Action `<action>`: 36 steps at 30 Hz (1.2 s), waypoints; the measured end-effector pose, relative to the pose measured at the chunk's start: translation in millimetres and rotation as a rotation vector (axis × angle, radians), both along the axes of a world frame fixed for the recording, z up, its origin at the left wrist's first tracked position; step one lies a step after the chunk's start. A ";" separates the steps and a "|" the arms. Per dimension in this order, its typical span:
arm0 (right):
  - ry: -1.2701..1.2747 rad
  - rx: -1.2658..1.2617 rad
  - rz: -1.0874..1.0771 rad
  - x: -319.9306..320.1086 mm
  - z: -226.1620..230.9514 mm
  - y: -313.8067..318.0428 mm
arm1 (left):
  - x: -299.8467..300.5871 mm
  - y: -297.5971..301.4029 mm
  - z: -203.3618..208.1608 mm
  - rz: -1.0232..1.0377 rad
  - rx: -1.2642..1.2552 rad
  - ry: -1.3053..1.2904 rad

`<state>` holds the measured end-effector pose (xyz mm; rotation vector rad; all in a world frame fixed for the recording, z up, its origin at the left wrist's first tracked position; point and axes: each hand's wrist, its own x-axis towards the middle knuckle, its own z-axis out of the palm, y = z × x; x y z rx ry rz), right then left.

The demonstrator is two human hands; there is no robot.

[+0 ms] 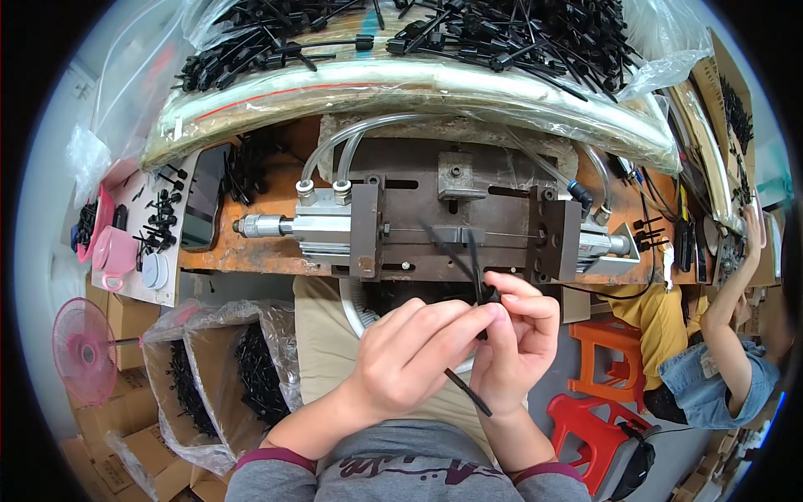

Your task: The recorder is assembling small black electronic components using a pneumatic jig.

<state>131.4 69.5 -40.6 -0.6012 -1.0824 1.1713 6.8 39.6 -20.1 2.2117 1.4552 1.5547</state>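
From where I stand, both bare hands meet just in front of the brown metal fixture (410,209), over the person's lap, with the black stemmed part (487,294) between them, off the table (242,266). The left hand (397,360) comes in from the side with its fingers drawn in close, tips pinched on the piece; the right hand (519,343) has its thumb and curled fingers closed on it too, so neither leaves much of a gap. Two thin stems point up toward the fixture and a lower stem (468,393) slants down under the hands; the fingertips cover the middle, so I can't tell whether that is one piece or more. To do this well, I would hold the thick head steady with one hand and let the other do the fine handling, pressing along the stem rather than across it, since something so slim would probably bend. Keeping the knuckles clear of the fixture's steel blocks and the left cylinder (322,233) seems wise, and a light pinch should leave room to turn the part.
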 end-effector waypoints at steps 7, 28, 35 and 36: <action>-0.086 -0.034 0.028 11.3 1.7 2.1 | -7.6 -7.0 7.8 0.013 -0.123 -0.086; -0.867 0.364 -0.199 53.8 28.3 10.3 | -10.3 19.6 10.4 0.151 -0.330 0.412; -1.006 0.539 -0.191 56.9 23.2 11.2 | -13.2 21.3 7.0 0.136 -0.295 0.415; -0.997 0.556 -0.180 55.8 22.0 12.9 | -14.5 20.0 7.4 0.124 -0.289 0.408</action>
